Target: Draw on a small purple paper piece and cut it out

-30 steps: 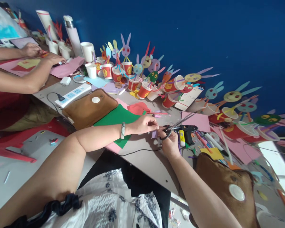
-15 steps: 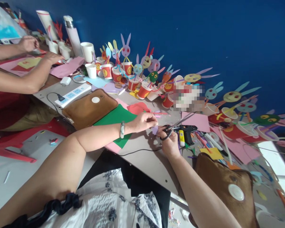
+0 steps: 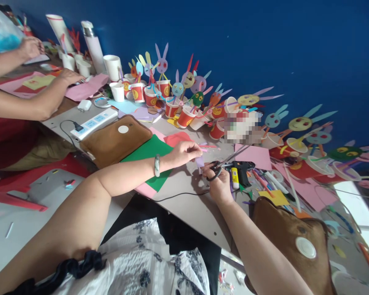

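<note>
Between thumb and fingers, my left hand (image 3: 184, 153) pinches a small piece of purple paper (image 3: 200, 161) above the table. My right hand (image 3: 219, 186) is closed round the handles of black-handled scissors (image 3: 214, 171), whose blades point away toward the upper right. The fingers of my right hand are close to the lower edge of the purple paper; whether they touch it I cannot tell. A black glue gun (image 3: 245, 167) and a yellow glue stick (image 3: 235, 178) lie just beyond the right hand. Green paper (image 3: 150, 157) lies under my left forearm.
Paper cups with paper rabbits (image 3: 172, 107) line the blue wall. Brown hot-water bags (image 3: 117, 139) (image 3: 290, 233) lie left and right. A white power strip (image 3: 94, 123) is at left, and a black cable (image 3: 178, 194) crosses the table. A co-worker's arms (image 3: 27, 104) reach in at far left.
My left hand has shifted very slightly left and up with the purple paper. My right hand and the scissors stay nearly in place. The co-worker's hands have moved a little.
</note>
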